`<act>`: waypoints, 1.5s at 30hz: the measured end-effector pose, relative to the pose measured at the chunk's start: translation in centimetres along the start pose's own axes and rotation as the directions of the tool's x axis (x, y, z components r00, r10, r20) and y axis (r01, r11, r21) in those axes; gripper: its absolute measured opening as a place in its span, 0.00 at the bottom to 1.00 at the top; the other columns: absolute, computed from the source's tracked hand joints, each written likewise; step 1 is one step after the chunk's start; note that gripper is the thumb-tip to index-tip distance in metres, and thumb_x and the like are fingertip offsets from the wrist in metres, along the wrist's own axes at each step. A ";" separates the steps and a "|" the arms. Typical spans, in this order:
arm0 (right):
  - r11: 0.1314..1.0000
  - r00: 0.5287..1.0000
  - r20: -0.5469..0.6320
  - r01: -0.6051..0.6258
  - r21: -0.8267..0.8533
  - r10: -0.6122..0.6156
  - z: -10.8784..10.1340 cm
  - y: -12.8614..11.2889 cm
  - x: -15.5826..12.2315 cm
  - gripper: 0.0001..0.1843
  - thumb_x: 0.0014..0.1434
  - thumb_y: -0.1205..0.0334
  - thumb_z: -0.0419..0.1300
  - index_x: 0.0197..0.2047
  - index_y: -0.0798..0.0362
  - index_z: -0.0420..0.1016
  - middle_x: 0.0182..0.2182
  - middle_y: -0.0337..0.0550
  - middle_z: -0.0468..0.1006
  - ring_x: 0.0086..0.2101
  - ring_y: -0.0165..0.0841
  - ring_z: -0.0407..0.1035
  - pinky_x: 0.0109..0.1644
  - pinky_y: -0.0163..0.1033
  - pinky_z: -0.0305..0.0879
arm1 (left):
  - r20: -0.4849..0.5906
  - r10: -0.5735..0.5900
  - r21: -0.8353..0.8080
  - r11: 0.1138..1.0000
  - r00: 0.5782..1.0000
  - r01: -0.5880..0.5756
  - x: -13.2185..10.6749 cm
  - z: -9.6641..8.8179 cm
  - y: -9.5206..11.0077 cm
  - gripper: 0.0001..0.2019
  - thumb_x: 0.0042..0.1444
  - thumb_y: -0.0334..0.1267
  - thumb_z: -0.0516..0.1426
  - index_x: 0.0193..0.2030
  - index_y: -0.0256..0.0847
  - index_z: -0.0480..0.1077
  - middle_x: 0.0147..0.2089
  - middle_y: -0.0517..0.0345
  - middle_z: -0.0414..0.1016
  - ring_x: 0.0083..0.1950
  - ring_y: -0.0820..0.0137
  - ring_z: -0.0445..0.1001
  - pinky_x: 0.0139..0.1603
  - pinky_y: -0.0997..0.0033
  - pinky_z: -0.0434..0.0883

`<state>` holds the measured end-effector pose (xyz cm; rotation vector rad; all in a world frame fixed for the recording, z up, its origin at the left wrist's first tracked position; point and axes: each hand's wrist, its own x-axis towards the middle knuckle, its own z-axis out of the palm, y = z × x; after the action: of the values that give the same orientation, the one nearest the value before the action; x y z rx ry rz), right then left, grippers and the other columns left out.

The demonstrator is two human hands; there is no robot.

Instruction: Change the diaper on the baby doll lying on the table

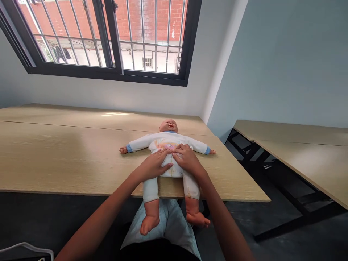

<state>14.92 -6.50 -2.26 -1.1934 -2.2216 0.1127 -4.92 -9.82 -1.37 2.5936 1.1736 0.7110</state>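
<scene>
A baby doll (168, 125) lies on its back on the light wooden table, head toward the window and arms spread wide. It wears a white long-sleeved top (144, 141) with blue cuffs, and a white diaper (172, 172) with a coloured print at the waist. Its legs hang over the table's near edge. My left hand (155, 165) rests flat on the diaper's left side, fingers stretched and thumb apart. On the other side lies my right hand (187, 158), its fingers spread over the diaper's front near the waist. The fingertips of both hands come close together at the middle.
The wooden table (54, 156) reaches far to the left, its front edge close to my lap. A second table (307, 148) with black legs stands to the right across a gap. Behind is a barred window (119, 69). A pale curved frame (27, 246) shows at lower left.
</scene>
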 end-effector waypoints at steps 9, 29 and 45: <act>0.955 0.946 -0.323 0.088 0.283 0.009 0.8 0.6 -1.4 0.13 0.67 0.60 0.55 0.47 0.54 0.78 0.44 0.47 0.77 0.47 0.39 0.70 0.56 0.46 0.64 | -0.147 0.001 -0.190 0.981 0.989 -0.029 -0.5 0.8 -1.0 0.19 0.67 0.47 0.52 0.60 0.40 0.67 0.69 0.46 0.66 0.72 0.59 0.63 0.73 0.53 0.60; 0.997 0.978 -0.197 -0.061 0.049 0.069 -0.6 0.9 0.2 0.09 0.67 0.64 0.57 0.47 0.52 0.78 0.44 0.44 0.79 0.47 0.39 0.69 0.54 0.46 0.56 | -0.070 0.091 0.042 0.995 0.993 -0.089 -0.1 0.5 0.3 0.28 0.67 0.48 0.53 0.71 0.40 0.58 0.72 0.47 0.60 0.74 0.54 0.57 0.74 0.46 0.58; 0.869 0.965 0.239 0.207 -0.450 -0.106 -2.4 -1.1 2.4 0.10 0.64 0.77 0.55 0.41 0.58 0.77 0.39 0.53 0.77 0.40 0.42 0.71 0.39 0.42 0.60 | -0.004 0.083 0.335 0.939 0.997 -0.077 0.0 1.1 1.4 0.24 0.69 0.48 0.51 0.66 0.39 0.61 0.68 0.44 0.66 0.73 0.52 0.59 0.71 0.47 0.58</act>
<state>14.44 -5.73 1.24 -1.2834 -2.6157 -0.4166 -3.44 -10.74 -1.73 2.9328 1.3009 0.5940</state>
